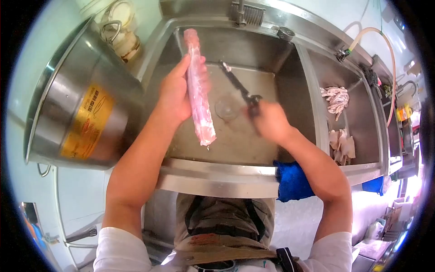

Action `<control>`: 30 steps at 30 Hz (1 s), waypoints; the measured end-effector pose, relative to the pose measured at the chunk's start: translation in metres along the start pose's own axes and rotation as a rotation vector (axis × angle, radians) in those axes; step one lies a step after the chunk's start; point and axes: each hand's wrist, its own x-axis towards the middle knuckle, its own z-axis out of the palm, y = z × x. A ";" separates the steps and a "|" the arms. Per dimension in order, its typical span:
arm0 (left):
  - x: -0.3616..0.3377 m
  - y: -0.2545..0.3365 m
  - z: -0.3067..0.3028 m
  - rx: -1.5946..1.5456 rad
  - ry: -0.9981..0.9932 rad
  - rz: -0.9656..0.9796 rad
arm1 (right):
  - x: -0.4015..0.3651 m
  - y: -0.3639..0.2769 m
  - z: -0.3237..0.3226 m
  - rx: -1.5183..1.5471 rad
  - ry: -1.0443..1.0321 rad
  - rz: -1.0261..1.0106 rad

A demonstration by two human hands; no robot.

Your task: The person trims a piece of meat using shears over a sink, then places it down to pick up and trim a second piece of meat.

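My left hand is closed around a long piece of raw pink meat, shaped like a thick tube with whitish membrane on it. The meat points away from me and hangs over the large steel sink, its near end lowest. To the right, my right hand grips a long, narrow dark-bladed tool by its near end. Motion blurs that hand, and whether the tool is a knife or scissors cannot be told. A whitish scrap clings near its far tip. Tool and meat are apart.
A tall steel pot with a yellow label stands left of the sink. In the smaller right-hand sink lie pale strips and flat pale pieces. A blue cloth hangs over the front edge; a hose arches at right.
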 end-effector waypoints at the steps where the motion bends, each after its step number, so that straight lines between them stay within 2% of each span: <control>1: -0.002 0.000 0.002 0.033 0.040 0.022 | -0.002 -0.002 0.001 -0.045 -0.001 -0.011; 5: -0.004 -0.002 0.013 0.065 0.110 0.040 | -0.003 -0.018 -0.001 -0.021 -0.077 0.055; 9: -0.005 -0.006 0.019 0.004 0.125 0.009 | -0.001 -0.012 0.003 -0.148 0.079 -0.130; 12: -0.002 -0.011 0.012 -0.016 0.026 -0.021 | -0.001 -0.002 0.012 -0.220 0.096 -0.173; 15: -0.015 -0.011 0.024 0.114 0.191 0.005 | 0.002 0.001 0.008 -0.284 0.062 -0.170; 18: -0.006 -0.011 0.015 0.083 0.167 0.013 | 0.005 0.008 0.012 -0.213 0.079 -0.156; 21: 0.000 -0.009 -0.001 -0.029 -0.059 -0.021 | 0.006 0.008 0.008 -0.001 0.055 -0.089; 23: -0.004 -0.008 -0.003 -0.010 -0.063 -0.048 | 0.004 -0.006 -0.001 0.110 -0.002 -0.021; 24: -0.004 -0.006 -0.002 0.003 -0.070 -0.064 | 0.004 -0.004 0.004 0.058 0.039 -0.071; 26: -0.013 -0.007 0.029 0.047 0.143 -0.004 | 0.004 0.002 0.015 -0.044 0.125 -0.167; 27: -0.016 -0.009 0.039 0.069 0.249 0.025 | 0.003 0.000 0.015 -0.093 0.121 -0.142; 30: -0.014 -0.014 0.032 0.061 0.184 -0.008 | 0.002 -0.004 0.015 -0.206 0.091 -0.120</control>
